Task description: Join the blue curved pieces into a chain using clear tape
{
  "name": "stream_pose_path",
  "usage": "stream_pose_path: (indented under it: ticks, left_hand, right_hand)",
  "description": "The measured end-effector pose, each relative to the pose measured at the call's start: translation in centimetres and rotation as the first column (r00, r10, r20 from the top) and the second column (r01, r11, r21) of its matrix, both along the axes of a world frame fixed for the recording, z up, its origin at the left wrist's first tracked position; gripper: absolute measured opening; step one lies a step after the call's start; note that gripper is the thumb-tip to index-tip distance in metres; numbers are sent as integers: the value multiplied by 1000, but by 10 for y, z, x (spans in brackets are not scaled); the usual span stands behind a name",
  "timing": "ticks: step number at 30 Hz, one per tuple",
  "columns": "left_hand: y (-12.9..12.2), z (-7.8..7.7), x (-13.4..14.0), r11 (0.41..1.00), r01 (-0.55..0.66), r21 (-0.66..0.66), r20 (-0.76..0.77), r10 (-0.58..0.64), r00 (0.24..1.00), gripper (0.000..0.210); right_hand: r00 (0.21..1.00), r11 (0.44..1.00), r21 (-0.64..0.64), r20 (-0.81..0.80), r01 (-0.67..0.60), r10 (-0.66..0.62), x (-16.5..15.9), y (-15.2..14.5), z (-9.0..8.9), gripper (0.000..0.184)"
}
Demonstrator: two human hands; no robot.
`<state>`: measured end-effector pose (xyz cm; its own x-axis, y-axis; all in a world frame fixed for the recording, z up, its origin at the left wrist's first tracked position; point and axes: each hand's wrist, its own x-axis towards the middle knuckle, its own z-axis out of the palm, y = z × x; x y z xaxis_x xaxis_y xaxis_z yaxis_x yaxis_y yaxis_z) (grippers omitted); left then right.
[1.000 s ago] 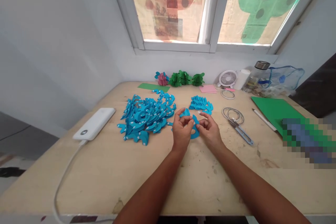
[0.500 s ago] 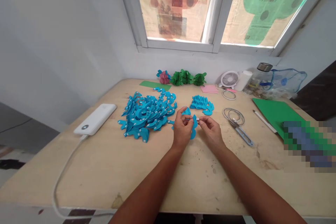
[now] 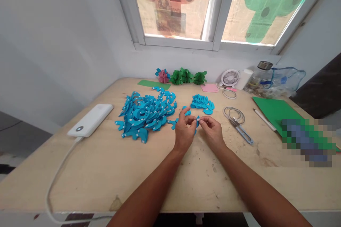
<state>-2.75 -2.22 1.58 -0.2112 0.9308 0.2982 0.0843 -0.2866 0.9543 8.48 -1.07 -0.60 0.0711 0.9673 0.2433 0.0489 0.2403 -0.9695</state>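
Note:
My left hand (image 3: pixel 184 129) pinches a small curved blue paper piece (image 3: pixel 197 123) between thumb and forefinger, just above the table. A tiny white patch shows near its upper tip. The fingertips of my right hand (image 3: pixel 213 130) are closed on the same tip from the other side and partly cover it. Much of the piece is hidden behind the fingers. To the left of my hands lies a big heap of blue paper pieces (image 3: pixel 144 113), many with white patches. Beyond them sits a smaller row of overlapping blue pieces (image 3: pixel 202 103).
Thin-bladed scissors (image 3: pixel 241 131) and a coiled cable (image 3: pixel 233 114) lie right of my hands. A white power bank (image 3: pixel 90 120) is at the left. Green paper (image 3: pixel 277 113), a white pen (image 3: pixel 264 119), a small fan (image 3: pixel 229 78) and a bottle (image 3: pixel 259 76) stand or lie farther right.
The blue piece has turned between my hands, and less of it shows below the fingers. My right fingertips have come closer to my left ones. The whole view has shifted slightly.

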Motion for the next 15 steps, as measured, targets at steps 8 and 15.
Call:
stream_pose_path:
  ticks: [8,15]
  left_hand:
    - [-2,5,0,999,22,-33,22,-21,1000,37]
    - [0,-1,1,999,12,-51,56,-9,998,51]
  right_hand:
    - [999,999,-2,28,36,-36,0,1,-3,16]
    - [998,999,-15,18,53,-52,-1,0,-3,18]
